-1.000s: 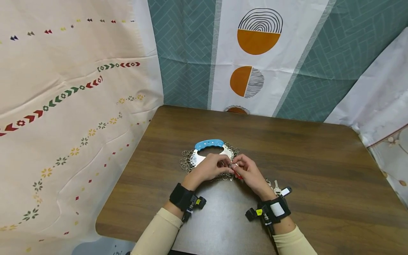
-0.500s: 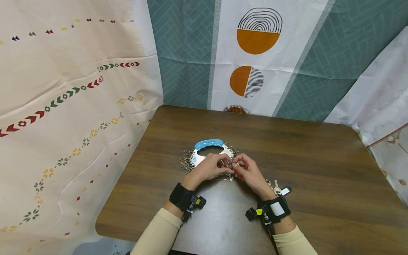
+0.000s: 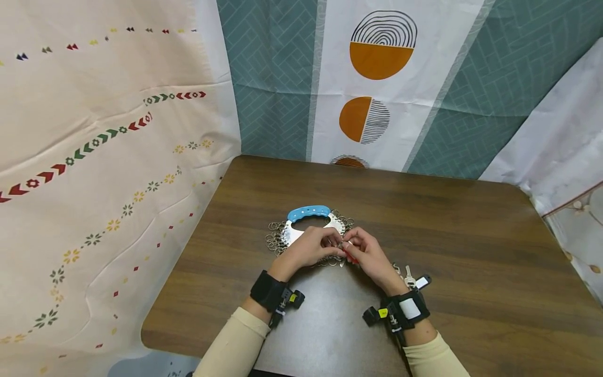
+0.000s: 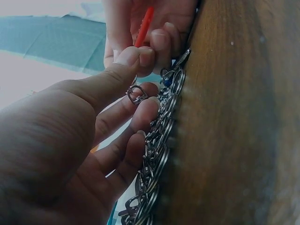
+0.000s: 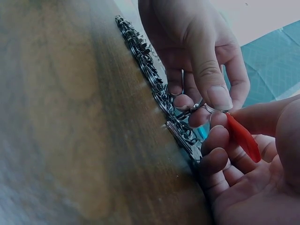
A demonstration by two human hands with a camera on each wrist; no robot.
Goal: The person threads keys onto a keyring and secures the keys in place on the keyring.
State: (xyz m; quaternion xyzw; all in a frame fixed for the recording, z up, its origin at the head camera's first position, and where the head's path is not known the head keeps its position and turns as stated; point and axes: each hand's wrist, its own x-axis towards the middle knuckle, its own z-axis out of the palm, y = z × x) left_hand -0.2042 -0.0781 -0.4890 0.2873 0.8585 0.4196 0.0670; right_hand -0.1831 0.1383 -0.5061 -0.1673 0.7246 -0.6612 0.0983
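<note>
A large key ring holder [image 3: 309, 213] with a blue handle and a white plate lies on the table, metal split rings hanging around its edge. My left hand [image 3: 311, 245] reaches over the plate's front right part, thumb and fingertips pinching a small metal ring [image 5: 209, 108]. Just to the right, my right hand [image 3: 369, 256] holds a red plastic tag [image 5: 244, 138] between thumb and fingers. Both hands' fingertips meet where the tag and the ring come together. In the left wrist view, a row of rings [image 4: 161, 140] runs close beside my left fingers.
By my right wrist lie loose keys [image 3: 409, 277] and a black tag with a white label [image 3: 423, 283]. The brown wooden table [image 3: 471, 235] extends to both sides. Patterned cloths [image 3: 273, 78] hang behind it and at its left.
Both hands keep their places near the holder's right front. Only the fingertips and the red tag shift very slightly.
</note>
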